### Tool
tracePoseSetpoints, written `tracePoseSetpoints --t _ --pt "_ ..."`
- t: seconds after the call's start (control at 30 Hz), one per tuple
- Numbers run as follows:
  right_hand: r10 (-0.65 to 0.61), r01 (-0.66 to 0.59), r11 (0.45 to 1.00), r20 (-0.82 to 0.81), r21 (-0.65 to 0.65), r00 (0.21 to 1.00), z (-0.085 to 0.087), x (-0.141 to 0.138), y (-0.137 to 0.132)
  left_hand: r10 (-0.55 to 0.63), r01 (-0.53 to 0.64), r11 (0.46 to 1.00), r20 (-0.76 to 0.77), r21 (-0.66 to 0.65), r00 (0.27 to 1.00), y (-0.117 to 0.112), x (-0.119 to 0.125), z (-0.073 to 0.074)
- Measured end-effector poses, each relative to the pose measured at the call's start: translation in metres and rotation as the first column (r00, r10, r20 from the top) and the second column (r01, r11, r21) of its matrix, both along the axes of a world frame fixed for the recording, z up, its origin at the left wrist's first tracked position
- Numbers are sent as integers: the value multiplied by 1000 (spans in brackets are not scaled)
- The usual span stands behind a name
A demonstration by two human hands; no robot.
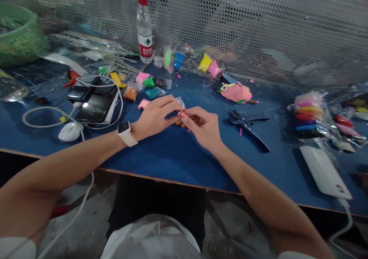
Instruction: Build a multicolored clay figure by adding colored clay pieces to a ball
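My left hand (pixel 159 115) and my right hand (pixel 203 128) meet above the middle of the blue table. Between their fingertips they pinch a small piece of pink modelling clay (pixel 181 114), largely covered by the fingers. A bit of orange clay (pixel 178 122) shows just below it; I cannot tell whether it is held or lies on the table. Close behind my left hand lies another pink clay lump (pixel 143 104). To the right of my right hand rests a pink clay figure (pixel 236 92) with a white eye and green trim, and nearer to me, black-handled pliers (pixel 248 127).
Bagged clay, including an orange pack (pixel 131 93) and a blue pack (pixel 179 60), lies towards the mesh panel (pixel 258 29). A water bottle (pixel 145 31) stands behind. Leftward are a phone (pixel 99 107), cables and a green basket (pixel 23 40); rightward, a white power bank (pixel 324 172).
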State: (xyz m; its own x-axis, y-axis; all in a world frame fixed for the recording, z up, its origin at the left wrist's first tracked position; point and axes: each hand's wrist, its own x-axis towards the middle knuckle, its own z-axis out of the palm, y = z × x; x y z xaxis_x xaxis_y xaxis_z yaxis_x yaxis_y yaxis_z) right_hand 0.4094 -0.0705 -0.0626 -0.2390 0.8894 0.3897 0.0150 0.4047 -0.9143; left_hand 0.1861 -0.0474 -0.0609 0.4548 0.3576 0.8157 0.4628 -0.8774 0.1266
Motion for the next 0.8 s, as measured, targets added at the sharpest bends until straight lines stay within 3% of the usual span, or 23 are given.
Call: tracePoseSetpoints --t 0.17,0.33,0.47,0.57,0.63,0.8 --pt "-22 21 998 -14 -65 1000 2 1 3 -14 10 998 -58 -69 998 -2 -1 4" --pt "-153 145 987 -110 -73 982 9 2 5 204 -256 957 -309 -135 929 19 -27 11" --pt "-150 145 988 -118 -57 982 11 3 5 263 -348 932 -475 -98 840 41 -60 -2" --pt "-115 113 993 -92 -19 989 9 3 5 169 -300 936 -516 -182 840 53 -82 -17" --pt "-74 73 997 -62 -17 995 7 2 5 155 -262 955 -520 -138 840 60 -92 -23" --pt "-43 41 998 -56 -40 998 1 0 6 179 -215 976 -420 -40 890 67 -90 -19"
